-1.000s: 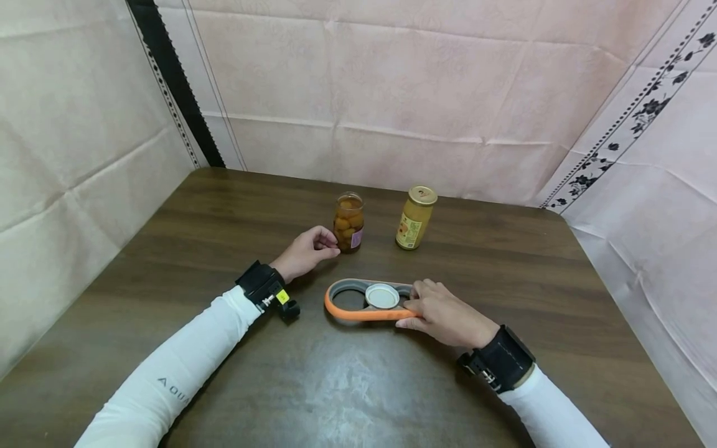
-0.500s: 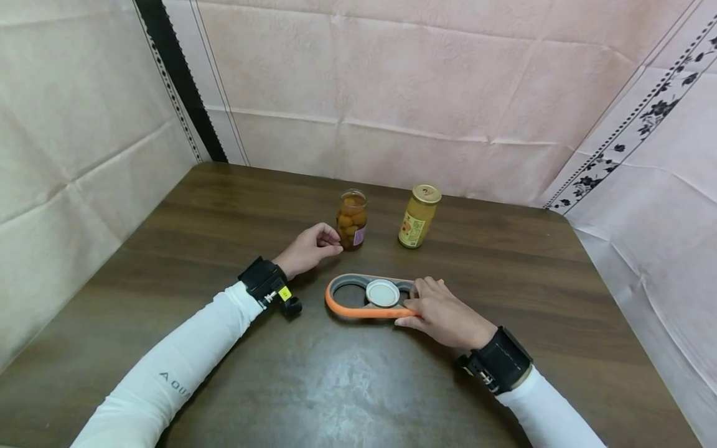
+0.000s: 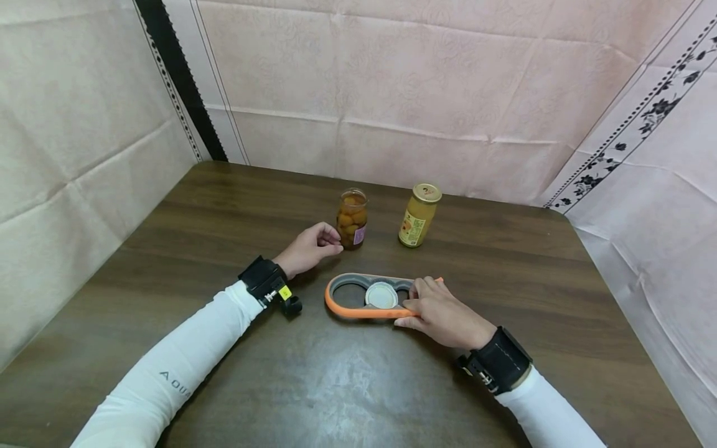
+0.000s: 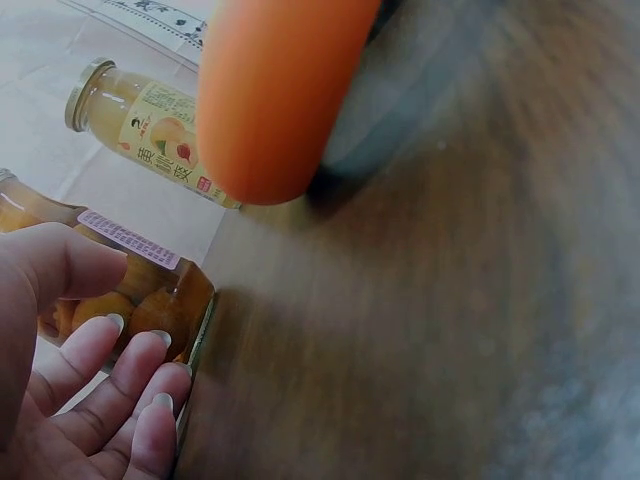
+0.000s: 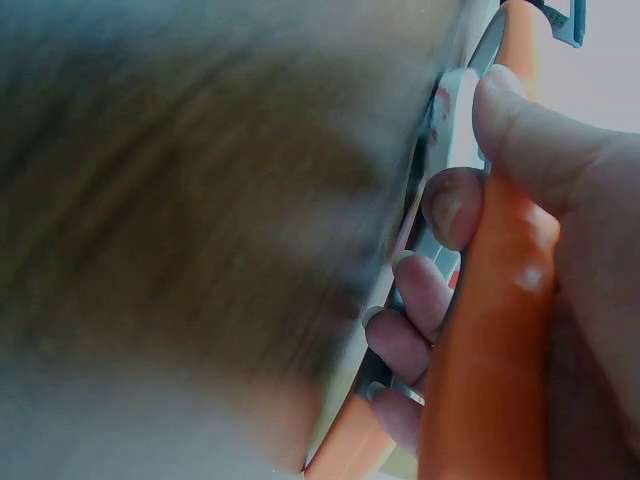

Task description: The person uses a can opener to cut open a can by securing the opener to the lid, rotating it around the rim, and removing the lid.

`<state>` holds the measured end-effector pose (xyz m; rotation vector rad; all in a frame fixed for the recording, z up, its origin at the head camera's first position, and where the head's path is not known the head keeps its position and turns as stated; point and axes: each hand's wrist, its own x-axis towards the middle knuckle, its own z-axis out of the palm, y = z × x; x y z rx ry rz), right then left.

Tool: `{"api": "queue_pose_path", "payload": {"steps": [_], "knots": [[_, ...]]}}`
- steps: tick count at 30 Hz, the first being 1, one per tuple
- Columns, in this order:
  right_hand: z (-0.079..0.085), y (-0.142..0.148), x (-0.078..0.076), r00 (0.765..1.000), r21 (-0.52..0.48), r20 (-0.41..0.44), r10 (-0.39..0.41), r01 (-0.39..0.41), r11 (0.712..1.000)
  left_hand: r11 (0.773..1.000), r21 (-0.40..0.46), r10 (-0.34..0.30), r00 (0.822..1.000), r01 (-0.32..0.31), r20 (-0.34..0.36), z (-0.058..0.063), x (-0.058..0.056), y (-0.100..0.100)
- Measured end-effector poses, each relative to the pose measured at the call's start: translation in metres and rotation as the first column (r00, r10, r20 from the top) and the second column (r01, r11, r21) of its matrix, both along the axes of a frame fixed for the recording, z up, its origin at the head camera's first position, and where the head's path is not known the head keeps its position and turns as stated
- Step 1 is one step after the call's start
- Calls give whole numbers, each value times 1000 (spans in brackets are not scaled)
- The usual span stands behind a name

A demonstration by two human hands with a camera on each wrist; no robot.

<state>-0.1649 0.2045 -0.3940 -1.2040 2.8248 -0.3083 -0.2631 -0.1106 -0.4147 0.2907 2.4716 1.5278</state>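
My left hand is beside a glass jar of round amber fruit, fingertips right at its side and fingers loosely bent. That jar stands upright with its glass mouth uncovered. In the left wrist view the fingers overlap the jar's lower part, below its lilac label. My right hand grips the right end of an orange and grey jar opener, covering that end. The opener lies low over the table, and a round whitish lid sits in its middle. In the right wrist view the fingers curl round the orange rim.
A capped jar with a yellow label stands at the back, right of the fruit jar. The brown wooden table ends at the back against a pale cloth. Similar cloth hangs at both sides.
The whole head view has shifted slightly. Both hands, the two jars and the jar opener keep their places, with the lid still in the opener.
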Motion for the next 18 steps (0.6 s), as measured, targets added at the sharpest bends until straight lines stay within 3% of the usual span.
{"api": "queue_pose_path", "payload": {"steps": [10,18], "knots": [[1,-1,0,999,-11,-51,-3,3,1000,1000,-3,-10,1000,10,-16,0,-1,0],[2,-1,-2,983,-10,-184,-11,10,1000,1000,-24,0,1000,0,1,0,0,0]]}}
